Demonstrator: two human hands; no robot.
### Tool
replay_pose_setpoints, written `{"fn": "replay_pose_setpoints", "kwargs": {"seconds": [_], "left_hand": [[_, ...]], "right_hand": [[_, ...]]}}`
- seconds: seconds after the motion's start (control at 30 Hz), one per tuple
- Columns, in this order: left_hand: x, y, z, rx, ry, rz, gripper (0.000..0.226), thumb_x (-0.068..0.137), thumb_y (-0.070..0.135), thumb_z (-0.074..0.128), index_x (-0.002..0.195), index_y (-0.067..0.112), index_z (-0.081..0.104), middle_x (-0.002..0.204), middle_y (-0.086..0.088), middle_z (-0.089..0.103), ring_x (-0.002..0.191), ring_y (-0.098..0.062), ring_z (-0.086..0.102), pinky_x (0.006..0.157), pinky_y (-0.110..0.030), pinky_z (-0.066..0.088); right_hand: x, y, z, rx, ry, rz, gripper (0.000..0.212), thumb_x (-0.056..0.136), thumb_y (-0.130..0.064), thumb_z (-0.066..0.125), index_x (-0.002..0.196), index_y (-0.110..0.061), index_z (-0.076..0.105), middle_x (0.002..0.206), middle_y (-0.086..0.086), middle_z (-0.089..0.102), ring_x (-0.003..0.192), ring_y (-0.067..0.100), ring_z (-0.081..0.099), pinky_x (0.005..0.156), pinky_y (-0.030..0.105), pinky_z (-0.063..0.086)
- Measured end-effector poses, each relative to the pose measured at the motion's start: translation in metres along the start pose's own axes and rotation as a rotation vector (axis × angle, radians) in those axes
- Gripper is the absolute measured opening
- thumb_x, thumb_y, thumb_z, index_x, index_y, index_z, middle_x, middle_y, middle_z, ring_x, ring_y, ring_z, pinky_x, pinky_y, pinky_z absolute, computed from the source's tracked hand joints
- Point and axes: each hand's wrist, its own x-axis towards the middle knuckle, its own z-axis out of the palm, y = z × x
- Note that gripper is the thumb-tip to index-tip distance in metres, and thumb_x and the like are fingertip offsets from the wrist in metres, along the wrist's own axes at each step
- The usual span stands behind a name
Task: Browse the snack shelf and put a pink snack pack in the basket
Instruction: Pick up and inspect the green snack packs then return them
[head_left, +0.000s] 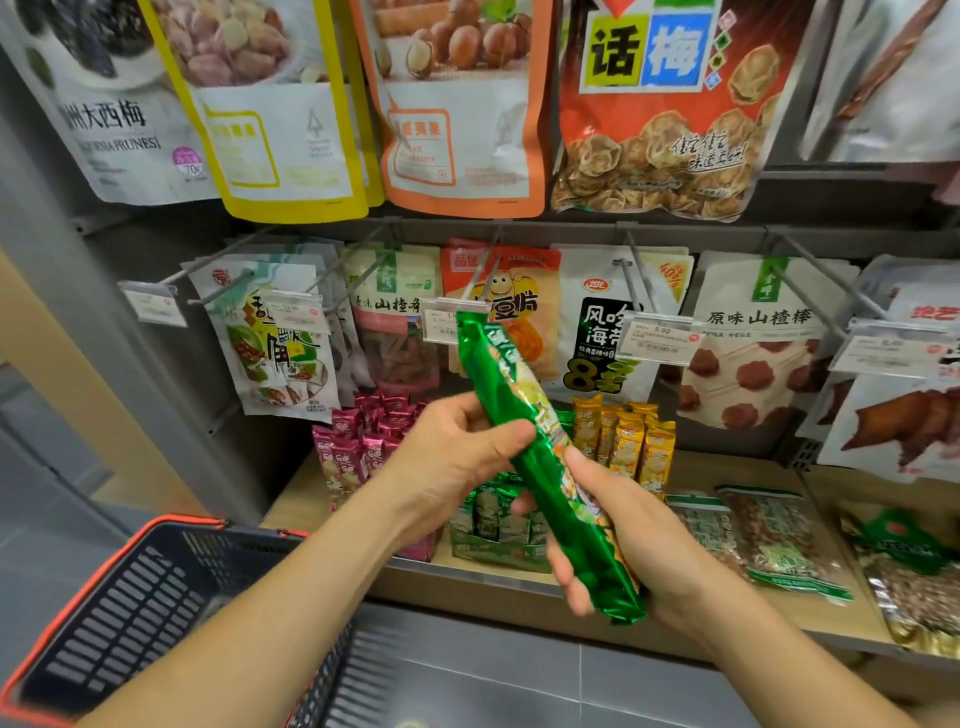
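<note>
Grey floor tiles (493, 686) ran along the foot of a shop shelf unit. Nearest, at the lower left, sat a dark slotted basket (130, 597) with an orange rim; only its own ribbed walls and bottom showed inside it, and the left forearm crossed above its right end.

Above and beyond the basket, both hands held one long green snack pack (524, 447), tilted with its top toward the upper left. The left hand (452, 457) gripped its middle, thumb laid across the front. The right hand (623, 530) was wrapped round its lower half, fingers curled in from behind.

Behind the hands lay a wooden shelf (727, 467). A green carton (493, 535) on it held upright green packs. Just left of it, partly hidden by the left hand, the pink snack packs (363, 436) stood upright in a pink carton: glossy magenta foil with crimped tops, a small white mark near the top and a pale picture lower down. None was in either hand. Orange packs (628, 441) stood in rows to the right, and flat clear bags of nuts (779, 540) lay farther right.

At the back, bags of dried fruit and other snacks (758, 338) hung on metal pegs with price tags (660, 338), and bigger pouches (457, 104) hung in a row above them.
</note>
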Motion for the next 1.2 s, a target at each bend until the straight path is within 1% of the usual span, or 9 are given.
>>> {"fn": "replay_pose_setpoints", "kwargs": {"seconds": [0.17,0.33,0.47,0.53,0.63,0.83,1.0,1.13,1.2], "left_hand": [[-0.001,-0.004,0.006,0.11,-0.059,-0.005,0.022,0.078,0.012,0.068,0.098,0.004,0.064,0.093,-0.01,0.071,0.081,-0.021,0.069,0.063,-0.026,0.055],[0.0,-0.002,0.004,0.402,-0.061,0.029,0.024,0.078,0.019,0.073,0.1,0.01,0.069,0.095,-0.003,0.074,0.089,-0.016,0.068,0.08,-0.03,0.054],[-0.004,-0.011,0.01,0.65,-0.142,-0.019,0.036,0.076,0.025,0.08,0.109,0.014,0.071,0.105,-0.014,0.072,0.1,-0.033,0.067,0.09,-0.048,0.053],[-0.006,-0.015,0.015,0.703,-0.169,-0.037,0.039,0.072,0.03,0.081,0.107,0.015,0.071,0.104,-0.016,0.072,0.103,-0.039,0.065,0.092,-0.054,0.05],[-0.004,-0.017,0.016,0.741,-0.153,-0.07,0.033,0.074,0.027,0.082,0.104,0.017,0.072,0.098,-0.01,0.073,0.091,-0.023,0.069,0.091,-0.051,0.052],[-0.002,-0.022,0.019,0.85,-0.216,-0.122,0.031,0.075,0.028,0.082,0.101,0.019,0.07,0.092,0.003,0.073,0.083,-0.011,0.065,0.082,-0.035,0.055],[-0.006,-0.026,0.015,0.936,-0.377,-0.259,0.027,0.079,0.027,0.08,0.1,0.016,0.068,0.094,0.002,0.07,0.083,-0.008,0.062,0.084,-0.035,0.052],[-0.007,-0.02,0.012,1.014,-0.403,-0.26,0.026,0.082,0.03,0.076,0.102,0.016,0.066,0.101,-0.005,0.071,0.089,-0.018,0.066,0.088,-0.041,0.054],[-0.007,-0.015,0.011,1.026,-0.397,-0.256,0.02,0.086,0.031,0.072,0.099,0.017,0.067,0.095,-0.003,0.07,0.082,-0.015,0.065,0.083,-0.035,0.054]], "right_hand": [[0.002,0.003,-0.006,-0.042,0.022,-0.02,0.075,0.075,-0.079,0.056,0.101,-0.01,0.071,0.074,0.019,0.068,0.052,0.027,0.065,0.05,0.028,0.051],[0.007,-0.002,-0.009,-0.202,0.19,-0.151,0.044,0.076,-0.072,0.05,0.102,-0.043,0.071,0.097,-0.011,0.073,0.086,0.006,0.068,0.071,0.023,0.055],[0.005,-0.005,-0.013,-0.256,0.237,-0.29,0.051,0.073,-0.063,0.065,0.116,-0.035,0.066,0.112,-0.004,0.071,0.101,0.012,0.067,0.08,0.031,0.055],[0.004,-0.005,-0.011,-0.3,0.276,-0.375,0.033,0.081,-0.045,0.074,0.108,-0.027,0.071,0.107,-0.001,0.073,0.1,0.014,0.069,0.081,0.03,0.057],[0.004,-0.004,-0.011,-0.304,0.395,-0.434,0.031,0.077,-0.039,0.069,0.101,-0.021,0.073,0.099,-0.001,0.075,0.095,0.014,0.07,0.078,0.028,0.054],[0.006,-0.003,-0.022,-0.125,0.519,-0.454,0.036,0.073,-0.045,0.071,0.095,-0.017,0.073,0.098,0.012,0.074,0.094,0.032,0.07,0.086,0.053,0.055],[0.006,-0.008,-0.04,0.107,0.628,-0.507,0.032,0.069,-0.043,0.074,0.085,-0.016,0.074,0.082,0.002,0.072,0.073,0.012,0.068,0.06,0.025,0.055],[0.007,-0.005,-0.04,0.104,0.636,-0.46,0.032,0.069,-0.044,0.073,0.09,-0.02,0.075,0.093,0.002,0.074,0.086,0.013,0.07,0.069,0.028,0.057],[0.007,-0.006,-0.043,-0.003,0.725,-0.423,0.04,0.074,-0.041,0.075,0.109,-0.022,0.068,0.111,0.004,0.07,0.096,0.017,0.069,0.076,0.033,0.058]]}}
